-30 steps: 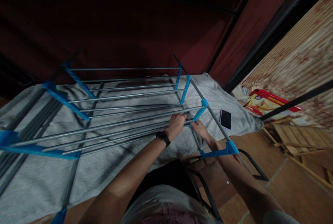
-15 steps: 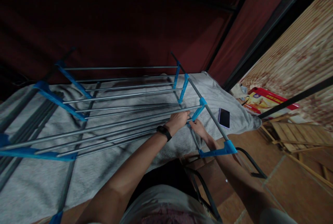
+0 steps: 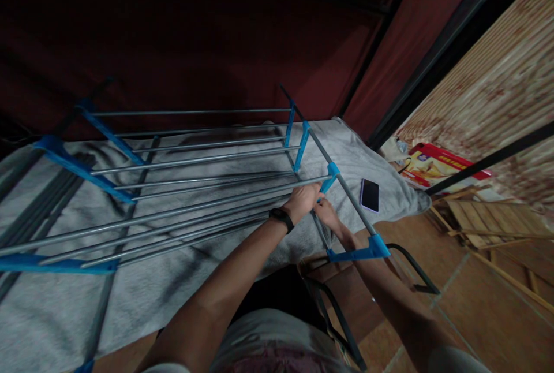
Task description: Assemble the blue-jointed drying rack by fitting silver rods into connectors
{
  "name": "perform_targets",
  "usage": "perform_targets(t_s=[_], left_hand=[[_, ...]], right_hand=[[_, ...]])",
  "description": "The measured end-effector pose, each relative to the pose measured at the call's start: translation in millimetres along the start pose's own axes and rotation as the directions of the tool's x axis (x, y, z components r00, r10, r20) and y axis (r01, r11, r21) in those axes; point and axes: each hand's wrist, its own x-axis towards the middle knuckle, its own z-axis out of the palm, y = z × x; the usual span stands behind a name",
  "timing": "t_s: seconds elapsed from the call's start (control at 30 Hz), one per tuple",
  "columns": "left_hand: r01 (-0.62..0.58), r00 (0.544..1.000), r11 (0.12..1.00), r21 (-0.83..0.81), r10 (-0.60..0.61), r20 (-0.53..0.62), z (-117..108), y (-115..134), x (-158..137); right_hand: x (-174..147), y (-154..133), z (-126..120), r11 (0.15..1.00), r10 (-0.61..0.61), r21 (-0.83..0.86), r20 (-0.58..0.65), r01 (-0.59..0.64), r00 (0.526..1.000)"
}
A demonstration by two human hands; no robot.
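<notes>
A part-built rack of grey metal tubes [image 3: 194, 156] and blue plastic connectors stands on a grey blanket [image 3: 246, 249]. My left hand [image 3: 304, 200], with a black band on its wrist, is closed around the right end of a metal tube. Its fingertips meet the blue connector [image 3: 329, 181] on the near right side. Just beside it, my right hand [image 3: 328, 213] has its fingers closed on the lower end of that connector, and the joint itself is hidden by my fingers. Closer to me, another blue connector [image 3: 359, 253] passes over my right forearm.
Several loose tubes [image 3: 56, 200] lie on the blanket at the left. A phone [image 3: 369, 195] rests right of the rack. Beyond are a red and yellow box [image 3: 445, 165] and a folded wooden item [image 3: 489, 223] on the tiled floor. A black metal frame [image 3: 337, 315] stands near my legs.
The view has shifted slightly, so the rack sits a little further left. My left hand has moved slightly right along the tube, closer against the connector. My right hand stays at the connector.
</notes>
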Motion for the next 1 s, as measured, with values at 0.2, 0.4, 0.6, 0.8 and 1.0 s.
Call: perform_targets(t_s=[0.2,0.4,0.6,0.8,1.0], left_hand=[[0.063,0.997,0.994,-0.087,-0.067,-0.035,1,1,-1],[0.062,0.997,0.996,-0.068,-0.065,-0.05,0,2,-5],[0.07,0.997,0.997,-0.015,-0.071,-0.031,2,2,-1],[0.056,0.996,0.995,0.077,-0.051,-0.072,8,4,-1],[0.093,0.993,0.995,0.035,-0.09,-0.078,11,6,0]], right_hand=[[-1,-3,0,1.0,0.008,-0.019,0.0,-0.008,1.0],[0,-3,1,1.0,0.012,-0.021,-0.002,-0.012,1.0],[0,-4,1,1.0,0.011,-0.009,0.002,-0.011,1.0],[0,-3,0,1.0,0.002,0.003,0.01,-0.002,1.0],[0,-8,-4,0.999,0.023,-0.04,0.022,-0.022,0.999]])
